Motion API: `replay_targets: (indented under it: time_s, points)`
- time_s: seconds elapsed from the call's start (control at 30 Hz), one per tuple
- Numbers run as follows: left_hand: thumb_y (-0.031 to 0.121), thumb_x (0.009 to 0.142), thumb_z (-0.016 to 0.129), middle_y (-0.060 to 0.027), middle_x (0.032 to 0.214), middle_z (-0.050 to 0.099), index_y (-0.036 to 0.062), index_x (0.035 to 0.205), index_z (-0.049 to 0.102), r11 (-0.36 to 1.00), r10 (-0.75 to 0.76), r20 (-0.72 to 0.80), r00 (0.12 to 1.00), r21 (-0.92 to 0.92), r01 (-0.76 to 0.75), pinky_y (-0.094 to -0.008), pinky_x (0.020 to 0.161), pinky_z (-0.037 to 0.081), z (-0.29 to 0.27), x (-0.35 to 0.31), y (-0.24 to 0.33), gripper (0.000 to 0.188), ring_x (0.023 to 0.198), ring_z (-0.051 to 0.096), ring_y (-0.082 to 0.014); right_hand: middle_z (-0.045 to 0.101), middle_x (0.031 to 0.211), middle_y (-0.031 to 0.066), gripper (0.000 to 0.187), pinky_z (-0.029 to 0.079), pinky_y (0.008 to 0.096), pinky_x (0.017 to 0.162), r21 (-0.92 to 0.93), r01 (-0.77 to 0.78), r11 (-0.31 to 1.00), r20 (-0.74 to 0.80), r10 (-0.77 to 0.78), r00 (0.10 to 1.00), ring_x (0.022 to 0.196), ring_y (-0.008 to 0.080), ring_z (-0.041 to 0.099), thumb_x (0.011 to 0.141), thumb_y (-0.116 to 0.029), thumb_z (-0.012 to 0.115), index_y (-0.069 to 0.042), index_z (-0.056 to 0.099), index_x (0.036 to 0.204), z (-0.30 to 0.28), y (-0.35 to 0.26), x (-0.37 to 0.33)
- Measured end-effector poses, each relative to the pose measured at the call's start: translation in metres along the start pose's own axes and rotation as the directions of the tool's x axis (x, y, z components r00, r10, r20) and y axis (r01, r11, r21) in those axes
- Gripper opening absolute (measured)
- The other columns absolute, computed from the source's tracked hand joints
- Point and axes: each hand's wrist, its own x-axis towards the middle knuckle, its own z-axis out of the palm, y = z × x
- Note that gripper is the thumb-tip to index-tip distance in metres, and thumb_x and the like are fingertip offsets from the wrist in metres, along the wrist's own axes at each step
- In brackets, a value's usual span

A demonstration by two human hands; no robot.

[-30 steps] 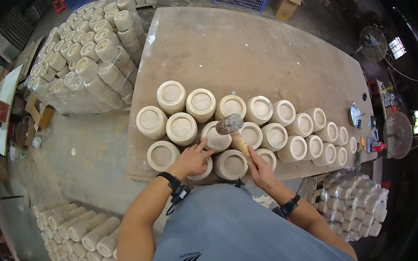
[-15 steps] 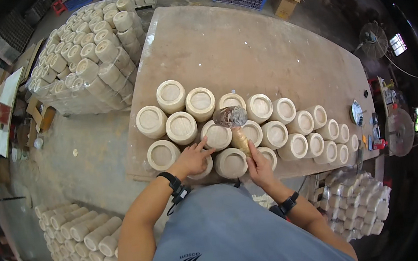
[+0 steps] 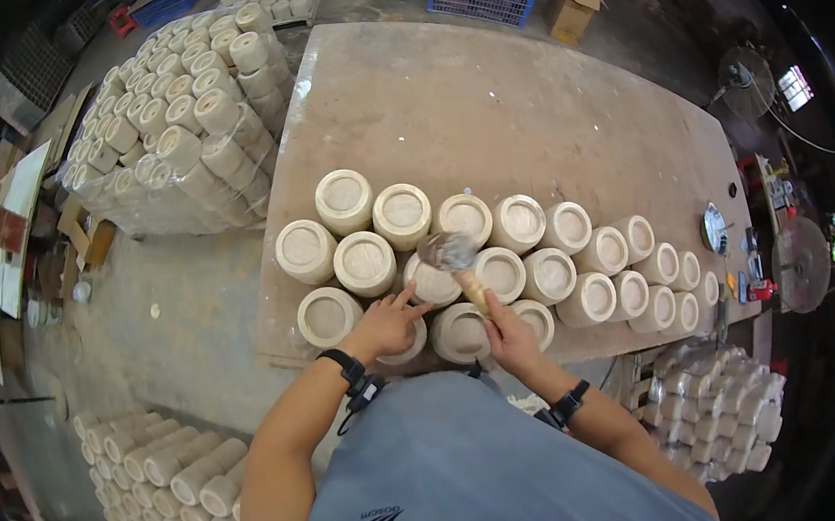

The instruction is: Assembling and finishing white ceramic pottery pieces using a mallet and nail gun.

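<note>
My right hand (image 3: 513,340) is closed around the pale handle of a mallet (image 3: 469,284) with a thick dark, shiny head. That head is slightly blurred and hangs over the upper right rim of a pale, round wooden block (image 3: 428,288) with a recessed top. My left hand (image 3: 387,328) rests at the near left edge of the same block, fingers stretched out and apart, fingertips on its rim. Another wooden block (image 3: 461,335) stands just in front, between my hands. Beneath my left hand, one more block is partly covered.
Rows of similar blocks (image 3: 552,276) stand across the brown table (image 3: 514,111). A wrapped stack of blocks (image 3: 181,153) is at the far left; more stacks (image 3: 162,476) flank me below. A metal bowl (image 3: 713,228) and small items lie at the right edge, near a fan (image 3: 802,264).
The mallet has shifted a little to the left and its head has tilted over the block. My right hand moved slightly left with it; my left hand keeps its place on the block.
</note>
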Motion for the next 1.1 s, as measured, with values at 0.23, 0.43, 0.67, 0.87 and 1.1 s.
replay_targets:
  time_s: [0.23, 0.43, 0.67, 0.87, 1.1]
  points:
    - [0.027, 0.081, 0.069, -0.0210, 0.167, 0.025, 0.0283, 0.153, 0.049, 1.000, -0.007, 0.032, 0.999, -0.002, 0.007, -0.0501, 0.110, 0.045, 0.000, 0.000, 0.000, 0.075, 0.129, 0.056, -0.0456, 0.068, 0.112, 0.0284, 0.059, 0.055, 0.0479, 0.085, -0.079, -0.413, 0.907, 0.385, 0.410, 0.827, 0.103, 0.0437, 0.067, 0.100, -0.020, 0.057, -0.019, 0.041, 0.157, -0.011, -0.002, 0.018]
    - [0.026, 0.080, 0.070, -0.0217, 0.165, 0.028, 0.0246, 0.151, 0.050, 0.998, 0.059, -0.093, 0.994, -0.005, -0.060, -0.0497, 0.109, 0.045, 0.010, -0.006, -0.009, 0.073, 0.130, 0.054, -0.0458, 0.067, 0.115, 0.0289, 0.061, 0.053, 0.0465, 0.086, 0.084, -0.075, 0.994, -0.157, 0.088, 0.984, 0.105, 0.0440, 0.067, 0.098, -0.008, 0.059, -0.010, 0.040, 0.156, -0.024, 0.001, 0.050]
    - [0.021, 0.079, 0.072, -0.0202, 0.162, 0.036, 0.0204, 0.148, 0.054, 0.993, 0.040, -0.223, 0.974, -0.100, -0.064, -0.0503, 0.115, 0.039, -0.006, -0.030, -0.006, 0.071, 0.140, 0.045, -0.0445, 0.070, 0.094, 0.0289, 0.063, 0.053, 0.0542, 0.072, -0.213, -0.337, 0.917, 0.023, 0.350, 0.937, 0.081, 0.0475, 0.068, 0.098, -0.015, 0.058, -0.013, 0.037, 0.158, 0.006, 0.073, 0.051]
    - [0.013, 0.081, 0.072, -0.0223, 0.152, 0.048, 0.0100, 0.144, 0.055, 0.947, -0.147, -0.373, 0.916, -0.320, 0.022, -0.0469, 0.117, 0.038, -0.030, -0.083, -0.012, 0.065, 0.141, 0.045, -0.0402, 0.070, 0.104, 0.0277, 0.064, 0.055, 0.0524, 0.076, 0.023, -0.342, 0.940, 0.001, 0.342, 0.940, 0.089, 0.0464, 0.069, 0.099, -0.016, 0.058, -0.017, 0.035, 0.159, -0.014, 0.048, 0.062]
    - [0.011, 0.085, 0.068, -0.0243, 0.144, 0.054, 0.0057, 0.141, 0.057, 0.887, -0.424, -0.543, 0.725, -0.410, 0.212, -0.0480, 0.115, 0.039, 0.009, -0.143, -0.023, 0.056, 0.135, 0.049, -0.0424, 0.070, 0.112, 0.0257, 0.065, 0.055, 0.0505, 0.078, -0.128, -0.188, 0.974, -0.024, 0.186, 0.982, 0.093, 0.0450, 0.069, 0.098, -0.014, 0.060, -0.018, 0.037, 0.159, 0.008, 0.065, 0.054]
